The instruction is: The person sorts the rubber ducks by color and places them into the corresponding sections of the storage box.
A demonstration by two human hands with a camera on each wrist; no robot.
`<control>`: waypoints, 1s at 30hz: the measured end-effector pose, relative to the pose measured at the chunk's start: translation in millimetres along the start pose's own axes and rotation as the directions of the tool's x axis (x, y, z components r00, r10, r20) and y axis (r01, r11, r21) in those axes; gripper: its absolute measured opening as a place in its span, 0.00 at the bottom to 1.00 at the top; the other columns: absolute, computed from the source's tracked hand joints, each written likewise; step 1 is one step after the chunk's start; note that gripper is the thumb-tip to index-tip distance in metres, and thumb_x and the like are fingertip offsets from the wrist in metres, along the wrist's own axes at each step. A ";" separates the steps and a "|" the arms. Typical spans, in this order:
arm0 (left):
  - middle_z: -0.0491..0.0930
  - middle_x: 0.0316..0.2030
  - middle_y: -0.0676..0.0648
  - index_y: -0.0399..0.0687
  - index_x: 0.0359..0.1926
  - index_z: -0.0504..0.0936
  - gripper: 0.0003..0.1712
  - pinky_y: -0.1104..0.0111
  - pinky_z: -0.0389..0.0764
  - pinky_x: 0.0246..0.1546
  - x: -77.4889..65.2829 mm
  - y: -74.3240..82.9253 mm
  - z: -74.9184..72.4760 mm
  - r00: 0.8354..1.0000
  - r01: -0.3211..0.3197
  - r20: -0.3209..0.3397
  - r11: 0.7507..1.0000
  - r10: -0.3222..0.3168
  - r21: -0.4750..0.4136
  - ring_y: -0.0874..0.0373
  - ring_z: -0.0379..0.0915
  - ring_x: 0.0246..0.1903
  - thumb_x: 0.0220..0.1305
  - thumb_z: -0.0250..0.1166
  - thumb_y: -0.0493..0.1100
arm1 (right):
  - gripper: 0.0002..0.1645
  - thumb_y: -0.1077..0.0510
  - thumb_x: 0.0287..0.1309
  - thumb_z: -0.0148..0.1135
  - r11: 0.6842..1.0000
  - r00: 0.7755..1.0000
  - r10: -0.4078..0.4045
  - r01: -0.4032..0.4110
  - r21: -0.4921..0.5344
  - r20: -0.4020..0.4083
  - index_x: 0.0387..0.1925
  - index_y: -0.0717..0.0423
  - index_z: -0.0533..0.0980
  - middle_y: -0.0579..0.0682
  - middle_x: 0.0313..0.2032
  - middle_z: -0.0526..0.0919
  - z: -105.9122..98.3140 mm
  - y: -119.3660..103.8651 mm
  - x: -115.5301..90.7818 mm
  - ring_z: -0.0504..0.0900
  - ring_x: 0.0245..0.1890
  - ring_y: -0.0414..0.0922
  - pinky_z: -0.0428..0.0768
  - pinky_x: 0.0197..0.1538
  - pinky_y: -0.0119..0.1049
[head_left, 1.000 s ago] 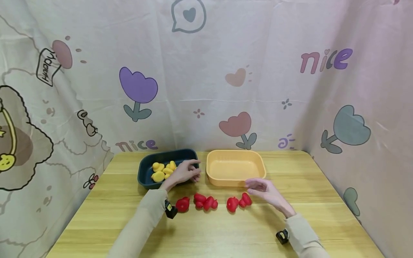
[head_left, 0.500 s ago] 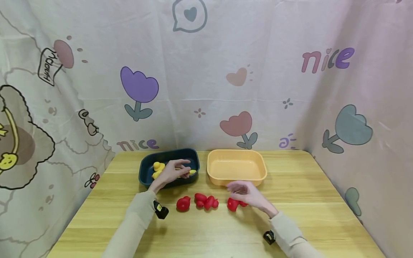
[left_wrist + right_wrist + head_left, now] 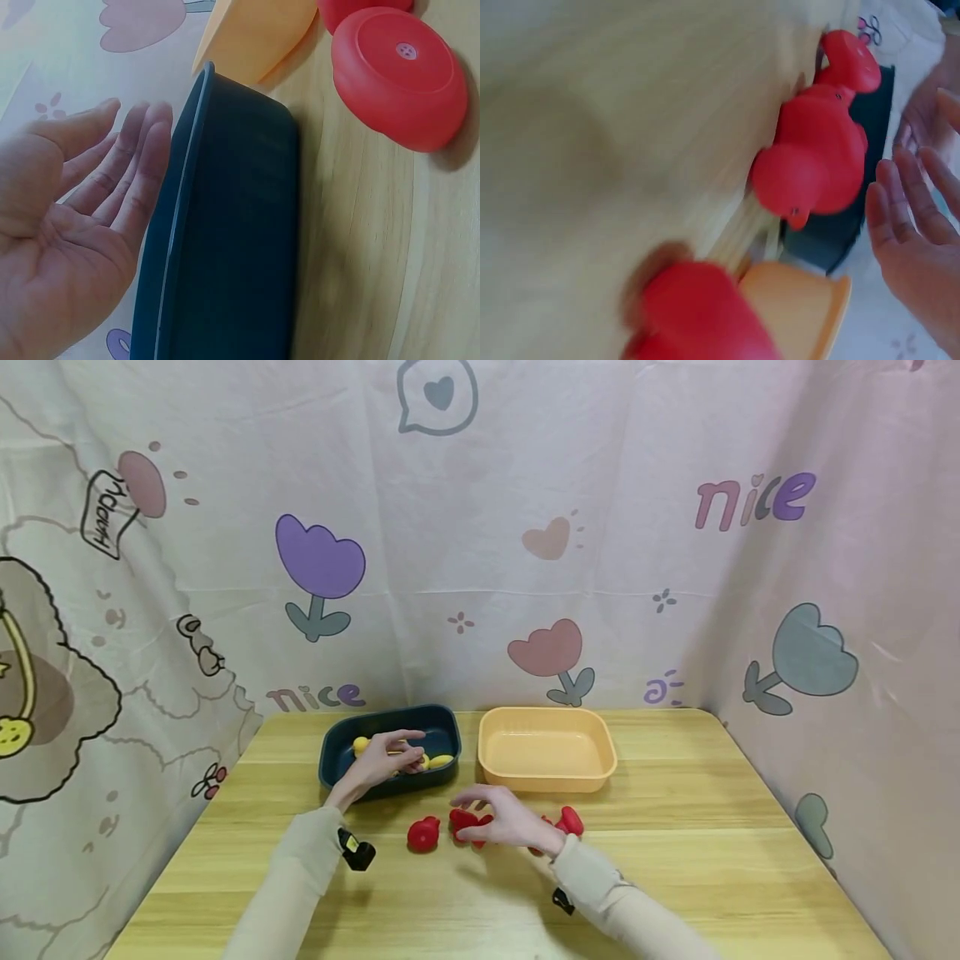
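My left hand (image 3: 381, 760) is over the dark blue bin (image 3: 416, 720), its fingers loosely bent and holding nothing. Yellow rubber ducks (image 3: 441, 762) lie in that bin, partly hidden by the hand. In the left wrist view the palm of the left hand (image 3: 82, 217) is bare beside the bin wall (image 3: 232, 225). My right hand (image 3: 504, 817) hovers above the row of red rubber ducks on the table, covering some in the head view. The right wrist view has the right hand (image 3: 915, 232) with nothing in it, apart from a red duck (image 3: 810, 165).
A light orange bin (image 3: 547, 783) stands to the right of the dark one, with no ducks in it. One red duck (image 3: 423, 835) sits at the row's left end, another (image 3: 572, 820) at its right end. A printed curtain (image 3: 450, 552) hangs behind the wooden table (image 3: 712, 860).
My right hand has moved left from beside the orange bin, along the row of red ducks. My left hand has drawn back leftward over the dark bin, uncovering yellow ducks on its right side.
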State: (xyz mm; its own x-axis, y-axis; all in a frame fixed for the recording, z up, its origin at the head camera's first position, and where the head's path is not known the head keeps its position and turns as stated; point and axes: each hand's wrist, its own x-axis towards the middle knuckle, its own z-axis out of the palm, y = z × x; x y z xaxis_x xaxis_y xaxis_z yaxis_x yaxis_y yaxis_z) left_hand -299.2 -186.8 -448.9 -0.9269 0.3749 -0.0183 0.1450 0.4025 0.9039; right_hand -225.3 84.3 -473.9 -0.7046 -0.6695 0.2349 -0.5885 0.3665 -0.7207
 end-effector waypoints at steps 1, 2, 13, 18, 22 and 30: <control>0.84 0.47 0.29 0.37 0.69 0.70 0.28 0.68 0.88 0.48 -0.2 0.3 0.2 1.000 -0.002 0.002 1.000 0.002 -0.002 0.48 0.87 0.42 0.73 0.60 0.43 | 0.27 0.57 0.57 0.73 1.000 1.000 0.000 0.001 -0.015 0.012 0.56 0.65 0.79 0.58 0.52 0.86 3.0 -1.2 4.5 0.82 0.50 0.54 0.84 0.57 0.39; 0.84 0.47 0.29 0.38 0.69 0.70 0.28 0.69 0.88 0.47 -0.4 0.7 0.6 1.000 -0.004 0.002 1.000 0.004 0.000 0.45 0.86 0.42 0.74 0.60 0.44 | 0.27 0.56 0.57 0.73 1.000 1.000 0.005 -0.004 -0.027 0.023 0.56 0.64 0.79 0.58 0.52 0.86 6.0 -1.9 8.6 0.82 0.51 0.53 0.83 0.58 0.38; 0.83 0.47 0.25 0.33 0.68 0.70 0.27 0.72 0.88 0.44 0.2 1.6 3.8 0.999 -0.035 0.009 0.999 0.035 -0.028 0.36 0.84 0.44 0.74 0.59 0.42 | 0.29 0.47 0.53 0.76 0.968 0.991 0.102 -0.078 -0.238 0.091 0.54 0.58 0.82 0.51 0.47 0.88 26.4 -1.4 36.7 0.82 0.47 0.48 0.76 0.54 0.29; 0.82 0.46 0.24 0.29 0.68 0.68 0.27 0.66 0.89 0.46 0.9 1.6 6.3 0.996 -0.075 0.034 0.994 0.078 -0.079 0.38 0.86 0.43 0.73 0.60 0.39 | 0.29 0.42 0.51 0.77 0.940 0.982 0.138 -0.090 -0.329 0.127 0.51 0.51 0.83 0.44 0.45 0.90 31.0 2.3 44.5 0.78 0.44 0.39 0.69 0.52 0.28; 0.82 0.45 0.23 0.28 0.68 0.68 0.28 0.63 0.89 0.47 1.7 1.6 7.8 0.995 -0.079 0.046 0.992 0.084 -0.096 0.42 0.87 0.41 0.73 0.60 0.39 | 0.26 0.42 0.51 0.76 0.931 0.978 0.149 -0.088 -0.355 0.148 0.49 0.49 0.83 0.42 0.42 0.89 33.0 5.2 48.2 0.75 0.42 0.36 0.65 0.50 0.27; 0.83 0.44 0.25 0.29 0.67 0.69 0.27 0.67 0.89 0.44 3.6 0.7 10.0 0.997 -0.068 0.036 0.994 0.071 -0.083 0.47 0.88 0.39 0.74 0.59 0.39 | 0.18 0.51 0.53 0.76 0.959 0.983 0.099 -0.052 -0.278 0.158 0.44 0.54 0.84 0.46 0.39 0.90 32.7 6.6 53.2 0.84 0.38 0.36 0.74 0.45 0.19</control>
State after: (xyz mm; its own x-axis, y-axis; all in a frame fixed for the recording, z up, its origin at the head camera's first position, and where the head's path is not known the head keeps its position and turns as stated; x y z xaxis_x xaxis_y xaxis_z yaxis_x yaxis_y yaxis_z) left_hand -299.0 -176.9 -452.7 -0.9011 0.4324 0.0311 0.1785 0.3048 0.9355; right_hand -253.7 30.0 -487.4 -0.6880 -0.7235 0.0566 -0.6380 0.5659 -0.5223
